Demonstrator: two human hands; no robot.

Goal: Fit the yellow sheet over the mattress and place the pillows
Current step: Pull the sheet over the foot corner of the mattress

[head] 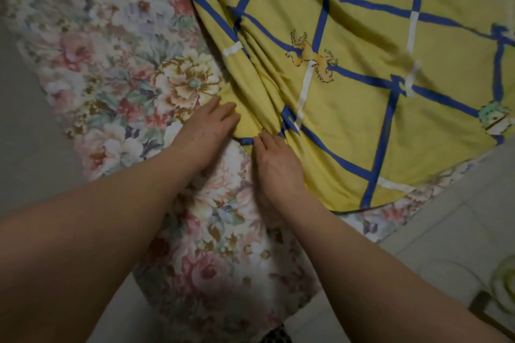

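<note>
The yellow sheet [362,92], printed with a blue grid, white bars and a small horse motif, lies across the upper right part of the mattress [117,69]. The mattress carries a floral cover, which is exposed on the left and along the near corner. The sheet's lower edge runs in a curve from the centre of the view down toward the right, near the mattress edge, and the fabric is bunched into folds at the point where both hands meet it.

The left hand [206,128] rests palm down at the gathered edge, its fingers [225,111] extended, close together and lying flat on the yellow fabric. The right hand [278,164] is just beside it, its fingers curled with the tips on the blue-bordered hem; whether they pinch the hem cannot be determined. Pale floor tiles [434,234] show at lower right, beyond the mattress corner.
</note>
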